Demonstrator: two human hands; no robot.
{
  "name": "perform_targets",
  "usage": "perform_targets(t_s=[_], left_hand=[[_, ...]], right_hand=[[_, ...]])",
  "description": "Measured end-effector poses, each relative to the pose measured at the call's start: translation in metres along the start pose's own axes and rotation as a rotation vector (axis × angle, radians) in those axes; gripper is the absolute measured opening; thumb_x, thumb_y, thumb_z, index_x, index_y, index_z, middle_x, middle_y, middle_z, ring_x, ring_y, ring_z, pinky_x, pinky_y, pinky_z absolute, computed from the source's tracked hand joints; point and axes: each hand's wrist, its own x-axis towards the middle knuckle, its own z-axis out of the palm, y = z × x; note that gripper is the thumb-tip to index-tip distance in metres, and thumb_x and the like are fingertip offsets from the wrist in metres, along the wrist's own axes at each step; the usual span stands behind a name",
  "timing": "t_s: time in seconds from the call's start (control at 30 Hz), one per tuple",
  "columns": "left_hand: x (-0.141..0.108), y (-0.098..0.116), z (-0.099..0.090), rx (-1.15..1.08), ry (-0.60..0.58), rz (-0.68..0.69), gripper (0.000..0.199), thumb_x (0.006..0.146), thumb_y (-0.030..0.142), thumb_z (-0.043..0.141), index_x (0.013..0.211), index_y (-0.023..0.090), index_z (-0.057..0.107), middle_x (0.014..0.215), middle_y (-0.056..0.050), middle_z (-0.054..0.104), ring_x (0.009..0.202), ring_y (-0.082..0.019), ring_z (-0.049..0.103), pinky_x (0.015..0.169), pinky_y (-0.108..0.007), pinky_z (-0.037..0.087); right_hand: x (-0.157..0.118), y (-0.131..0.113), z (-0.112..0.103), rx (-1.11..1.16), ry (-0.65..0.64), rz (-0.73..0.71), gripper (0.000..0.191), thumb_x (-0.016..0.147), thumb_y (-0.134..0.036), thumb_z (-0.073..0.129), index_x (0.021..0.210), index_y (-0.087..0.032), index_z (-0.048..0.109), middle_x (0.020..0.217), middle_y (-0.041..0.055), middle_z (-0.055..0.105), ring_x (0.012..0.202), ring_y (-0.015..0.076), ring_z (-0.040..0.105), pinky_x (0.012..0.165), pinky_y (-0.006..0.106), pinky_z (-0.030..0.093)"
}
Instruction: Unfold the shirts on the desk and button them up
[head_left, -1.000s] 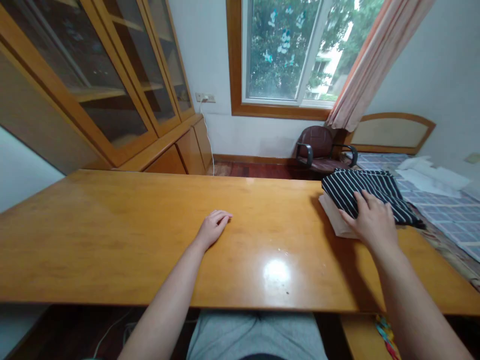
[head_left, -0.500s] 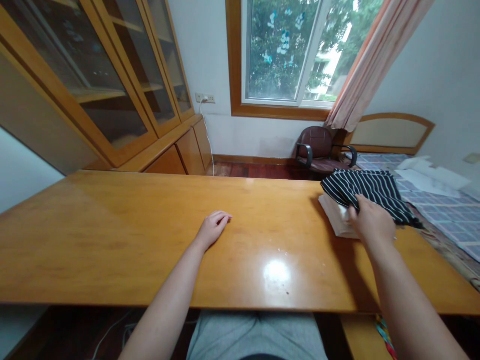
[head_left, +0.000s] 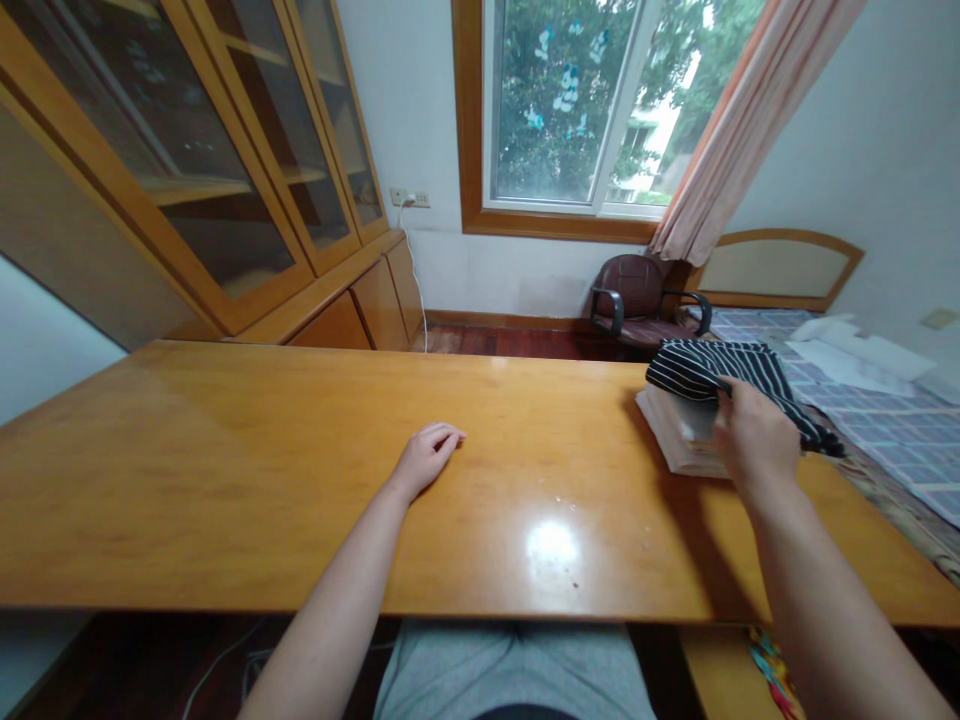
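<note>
R hand (head_left: 754,440) pinches near edge of striped cloth (head_left: 739,372), peeling it off pale folded stack (head_left: 679,432) at table's (head_left: 225,480) far right; L hand (head_left: 427,455) rests loosely curled, empty, mid-table; step judged lift-off, next needs clean lift w/o dragging stack.

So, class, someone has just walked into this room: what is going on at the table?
A person sits at a long wooden table. Their right hand grips the near edge of a black-and-white striped cloth and lifts it off a stack of pale folded cloths at the table's right end. The left hand rests flat on the bare tabletop, holding nothing. Behind the table are a brown chair, a window and a bed.
</note>
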Motion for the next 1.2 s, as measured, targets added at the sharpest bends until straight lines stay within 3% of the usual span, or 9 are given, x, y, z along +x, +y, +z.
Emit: perform_targets(t_s=[0.17, 0.33, 0.53, 0.7, 0.8, 0.87, 1.0, 1.13, 1.2], left_hand=[[0.000, 0.000, 0.000, 0.006, -0.006, 0.009, 0.026, 0.096, 0.030, 0.050, 0.087, 0.021, 0.072, 0.092, -0.004, 0.073, 0.090, -0.019, 0.067, 0.085, -0.033, 0.051], [0.000, 0.004, -0.002, -0.013, -0.011, 0.013, 0.022, 0.094, 0.028, 0.052, 0.090, 0.021, 0.072, 0.094, -0.004, 0.073, 0.092, -0.019, 0.066, 0.087, -0.034, 0.051], [-0.001, 0.008, -0.004, -0.078, 0.003, 0.000, 0.021, 0.093, 0.030, 0.054, 0.101, 0.021, 0.071, 0.102, -0.006, 0.070, 0.095, -0.020, 0.065, 0.089, -0.035, 0.052], [-0.001, 0.009, -0.005, -0.216, 0.061, -0.022, 0.031, 0.094, 0.035, 0.053, 0.119, 0.021, 0.064, 0.121, -0.009, 0.064, 0.112, -0.022, 0.062, 0.097, -0.037, 0.051], [0.000, 0.008, -0.005, -0.255, 0.076, -0.067, 0.036, 0.097, 0.039, 0.048, 0.126, 0.021, 0.060, 0.129, -0.009, 0.063, 0.120, -0.023, 0.059, 0.104, -0.040, 0.048], [0.000, 0.005, -0.004, -0.259, 0.096, -0.129, 0.039, 0.098, 0.041, 0.045, 0.130, 0.021, 0.056, 0.133, -0.010, 0.062, 0.119, -0.023, 0.060, 0.103, -0.041, 0.048], [0.001, -0.002, -0.002, -0.243, 0.137, -0.193, 0.040, 0.099, 0.043, 0.042, 0.131, 0.021, 0.055, 0.135, -0.010, 0.061, 0.114, -0.022, 0.064, 0.101, -0.040, 0.049], [0.003, -0.005, -0.002, -0.152, 0.133, -0.162, 0.035, 0.099, 0.041, 0.044, 0.122, 0.022, 0.062, 0.128, -0.008, 0.064, 0.122, -0.022, 0.058, 0.108, -0.041, 0.043], [0.003, -0.003, -0.002, -0.144, 0.109, -0.141, 0.034, 0.100, 0.040, 0.043, 0.120, 0.022, 0.063, 0.125, -0.007, 0.065, 0.121, -0.022, 0.057, 0.109, -0.041, 0.043]], right_hand=[[0.011, -0.013, -0.014, 0.127, 0.081, -0.037, 0.039, 0.098, -0.029, 0.038, 0.123, -0.014, 0.064, 0.105, 0.0181, 0.071, 0.088, 0.0303, 0.066, 0.073, 0.038, 0.049], [0.013, -0.046, -0.025, 0.299, 0.130, -0.054, 0.034, 0.097, -0.032, 0.043, 0.120, -0.018, 0.064, 0.105, 0.0146, 0.071, 0.094, 0.0287, 0.066, 0.080, 0.039, 0.050], [0.004, -0.104, -0.032, 0.817, 0.030, 0.131, 0.029, 0.094, -0.039, 0.052, 0.110, -0.022, 0.068, 0.106, 0.0081, 0.073, 0.100, 0.0254, 0.065, 0.089, 0.039, 0.050], [-0.016, -0.157, -0.001, 1.538, -0.362, 0.507, 0.032, 0.082, -0.046, 0.065, 0.103, -0.022, 0.069, 0.093, 0.0041, 0.074, 0.086, 0.0231, 0.068, 0.080, 0.037, 0.054], [-0.034, -0.183, 0.032, 1.661, -0.503, 0.632, 0.033, 0.075, -0.045, 0.068, 0.097, -0.020, 0.068, 0.086, 0.0037, 0.073, 0.082, 0.0224, 0.067, 0.079, 0.037, 0.054], [-0.046, -0.193, 0.052, 1.579, -0.505, 0.649, 0.029, 0.075, -0.041, 0.066, 0.095, -0.019, 0.067, 0.092, 0.0057, 0.073, 0.090, 0.0232, 0.067, 0.087, 0.040, 0.053], [-0.064, -0.192, 0.064, 1.256, -0.353, 0.427, 0.027, 0.085, -0.036, 0.057, 0.106, -0.020, 0.065, 0.113, 0.0096, 0.068, 0.109, 0.0251, 0.060, 0.103, 0.048, 0.045], [-0.077, -0.186, 0.037, 1.017, -0.195, 0.005, 0.022, 0.092, -0.032, 0.055, 0.108, -0.023, 0.066, 0.118, 0.0103, 0.064, 0.125, 0.0290, 0.050, 0.111, 0.053, 0.037], [-0.083, -0.187, 0.019, 0.982, -0.222, -0.222, 0.020, 0.093, -0.032, 0.058, 0.109, -0.025, 0.067, 0.116, 0.0090, 0.065, 0.130, 0.0293, 0.047, 0.113, 0.054, 0.036]])
